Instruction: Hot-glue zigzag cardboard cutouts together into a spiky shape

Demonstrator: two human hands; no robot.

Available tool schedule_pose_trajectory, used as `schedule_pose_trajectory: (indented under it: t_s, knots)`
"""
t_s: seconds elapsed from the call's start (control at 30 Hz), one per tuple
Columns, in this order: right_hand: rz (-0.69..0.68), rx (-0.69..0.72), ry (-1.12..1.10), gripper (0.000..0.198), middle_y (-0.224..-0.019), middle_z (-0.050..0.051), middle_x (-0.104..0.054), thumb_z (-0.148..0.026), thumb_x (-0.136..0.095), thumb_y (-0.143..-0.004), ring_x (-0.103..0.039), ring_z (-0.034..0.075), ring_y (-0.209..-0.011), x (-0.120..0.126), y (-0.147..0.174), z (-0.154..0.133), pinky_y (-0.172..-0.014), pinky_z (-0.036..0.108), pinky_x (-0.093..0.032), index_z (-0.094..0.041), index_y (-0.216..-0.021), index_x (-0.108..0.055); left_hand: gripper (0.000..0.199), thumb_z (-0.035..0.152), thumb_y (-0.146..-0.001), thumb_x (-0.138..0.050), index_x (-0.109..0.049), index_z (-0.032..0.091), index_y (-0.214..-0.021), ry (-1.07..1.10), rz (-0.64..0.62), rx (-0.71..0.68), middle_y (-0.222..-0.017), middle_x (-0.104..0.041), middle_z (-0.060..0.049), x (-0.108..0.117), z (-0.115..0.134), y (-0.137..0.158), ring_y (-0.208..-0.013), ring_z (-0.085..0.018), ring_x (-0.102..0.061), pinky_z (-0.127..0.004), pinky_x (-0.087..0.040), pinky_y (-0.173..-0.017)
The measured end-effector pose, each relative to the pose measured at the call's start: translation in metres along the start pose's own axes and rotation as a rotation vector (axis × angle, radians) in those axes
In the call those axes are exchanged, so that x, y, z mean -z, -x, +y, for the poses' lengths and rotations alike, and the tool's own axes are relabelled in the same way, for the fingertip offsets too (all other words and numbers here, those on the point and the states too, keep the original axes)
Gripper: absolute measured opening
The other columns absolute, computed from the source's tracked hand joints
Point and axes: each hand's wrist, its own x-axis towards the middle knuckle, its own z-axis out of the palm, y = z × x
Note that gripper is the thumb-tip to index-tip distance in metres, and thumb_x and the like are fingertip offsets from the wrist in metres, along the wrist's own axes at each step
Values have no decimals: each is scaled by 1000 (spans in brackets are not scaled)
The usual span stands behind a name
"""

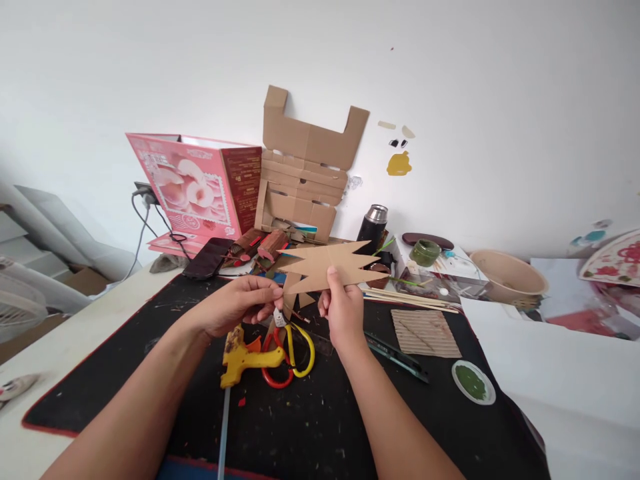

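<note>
Closest to the camera, two bare forearms (pixel 400 407) reach in over a black mat (pixel 310 427) on the bench (pixel 107 313), with a glue stick (pixel 224 427) jutting from the glue gun (pixel 243 360) between them. Because that stick points toward the person, a dropping left forearm could catch it and swing the gun. Scissors (pixel 291 347) lie just below the hands, so a careless reach might knock them. Squeezing too hard could crease the spiky cardboard cutout (pixel 330 259), and its thin points would probably bend first if pushed sideways.

The cutout is held up above the mat, its near edge pinched in the right grip (pixel 346 313), thumb on top. Its spikes spread out to both sides of that thumb. The left grip (pixel 240 303) has its fingertips drawn together right by the cutout's near-left point; whether they pinch it, I cannot tell.
</note>
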Motion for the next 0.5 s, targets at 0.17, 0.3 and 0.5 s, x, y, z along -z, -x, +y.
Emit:
schedule_pose_trajectory:
  t_s: [0.17,0.3,0.5]
  knots:
    - [0,-18,3,68,-40,-8,-36,-74,-73,-81,-39,8,-32,0,0,-1,-33,23,-25,-26,-48,-37,53,66,-77,-84,-73,14,-77,0,-6,0,-51,-53,2,1,1,3,-46,-7,-34,-22,-17,-45]
    - [5,-12,-3,67,-41,-8,-36,-72,-73,-82,-40,8,-32,1,-1,0,-33,23,-25,-26,-49,-38,52,65,-78,-84,-74,14,-77,-1,-5,-12,-51,-54,2,4,0,2,-46,-7,-36,-21,-19,-45]
    - [31,-30,-36,66,-41,-8,-37,-71,-74,-81,-39,8,-32,3,-4,0,-32,22,-23,-26,-51,-37,52,64,-75,-87,-74,14,-80,49,63,-28,-54,-55,2,8,1,1,-47,-7,-40,-19,-21,-45]
